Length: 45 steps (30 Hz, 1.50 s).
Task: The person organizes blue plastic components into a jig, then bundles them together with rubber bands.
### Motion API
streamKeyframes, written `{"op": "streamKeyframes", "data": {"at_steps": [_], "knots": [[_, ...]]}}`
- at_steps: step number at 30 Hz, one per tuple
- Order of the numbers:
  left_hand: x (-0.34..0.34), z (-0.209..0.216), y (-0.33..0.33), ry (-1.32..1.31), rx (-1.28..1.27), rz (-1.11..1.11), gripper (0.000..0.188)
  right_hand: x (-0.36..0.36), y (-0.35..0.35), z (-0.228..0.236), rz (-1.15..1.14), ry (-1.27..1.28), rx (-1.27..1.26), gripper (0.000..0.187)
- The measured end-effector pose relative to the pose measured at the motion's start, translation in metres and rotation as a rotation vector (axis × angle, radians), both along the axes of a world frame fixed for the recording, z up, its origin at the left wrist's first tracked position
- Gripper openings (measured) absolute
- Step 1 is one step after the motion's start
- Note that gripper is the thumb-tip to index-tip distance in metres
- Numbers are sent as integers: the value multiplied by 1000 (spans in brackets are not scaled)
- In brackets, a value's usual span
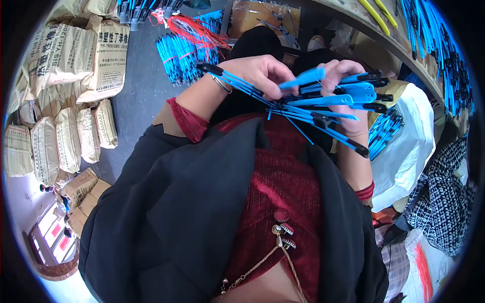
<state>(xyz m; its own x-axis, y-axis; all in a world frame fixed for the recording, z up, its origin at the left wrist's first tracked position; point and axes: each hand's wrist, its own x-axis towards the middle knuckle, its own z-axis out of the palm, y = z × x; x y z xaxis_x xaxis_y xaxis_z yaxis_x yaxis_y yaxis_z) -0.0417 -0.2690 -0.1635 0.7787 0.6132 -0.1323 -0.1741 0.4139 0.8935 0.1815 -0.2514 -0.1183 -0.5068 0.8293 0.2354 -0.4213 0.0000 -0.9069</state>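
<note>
A loose bundle of blue plastic sticks with black ends (333, 100) lies across in front of my chest, its pieces fanned out at several angles. My left hand (268, 76) is closed at the bundle's middle, thumb and fingers pinching around a blue piece blurred by motion. Behind the wide blue ends, my right hand (345, 76) curls round the bundle from the far side. A thin pale strand seems to run by its fingers. Thin blue ends stick out below the bundle's middle. The sticks partly hide the fingers of both hands.
Bundled blue sticks (177, 58) and red-and-white strands (194, 30) lie ahead on the left. Paper sacks (63, 60) are stacked at far left. A wooden bench (343, 9) with yellow-handled tools (376, 15) and more sticks is at upper right. A white sack (409, 151) stands right.
</note>
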Motion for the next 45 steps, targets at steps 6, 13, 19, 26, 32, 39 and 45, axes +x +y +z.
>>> {"op": "streamKeyframes", "data": {"at_steps": [6,13,19,26,32,39,45], "knots": [[-28,3,3,5,-21,311,19,28,28,-2,17,171,56,37],[-45,25,1,-451,179,367,17,58,48,21,50,463,-1,38],[8,38,-4,104,133,411,17,16,27,13,-265,-270,32,38],[19,38,-6,85,131,530,17,-17,4,44,-265,-331,87,36],[19,38,-7,56,127,550,17,-21,3,41,-379,-278,29,29],[19,34,-5,109,174,538,17,-19,6,37,-375,-312,134,26],[23,33,-5,95,208,528,18,-25,4,41,-419,-374,31,29]]}}
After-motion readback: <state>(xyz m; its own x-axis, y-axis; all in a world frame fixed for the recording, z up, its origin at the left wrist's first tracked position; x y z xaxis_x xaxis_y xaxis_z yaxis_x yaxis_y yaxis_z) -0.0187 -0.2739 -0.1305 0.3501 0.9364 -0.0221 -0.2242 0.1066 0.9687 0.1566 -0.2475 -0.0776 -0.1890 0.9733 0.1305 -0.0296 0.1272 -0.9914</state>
